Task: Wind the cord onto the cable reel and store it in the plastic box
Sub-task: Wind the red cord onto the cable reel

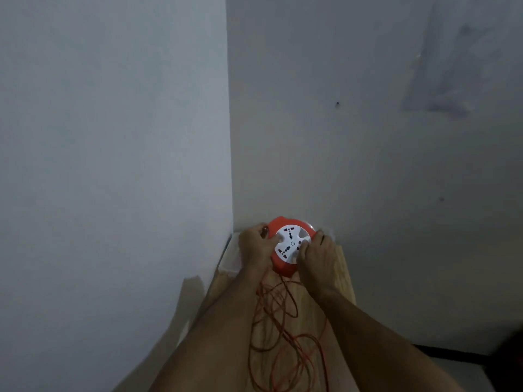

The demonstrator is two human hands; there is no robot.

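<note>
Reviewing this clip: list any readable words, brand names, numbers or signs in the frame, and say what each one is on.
No readable text in this frame.
Cable reel: the white face shows only dark socket holes and a small round mark at its centre, too small and blurred to read.
Orange cord, wooden table, walls: no lettering visible.

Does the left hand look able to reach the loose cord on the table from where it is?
Probably yes. The left hand grips the reel's left edge, and the cord lies in loose loops on the table just below it, with nothing between. It would have to let go of the reel first.
</note>
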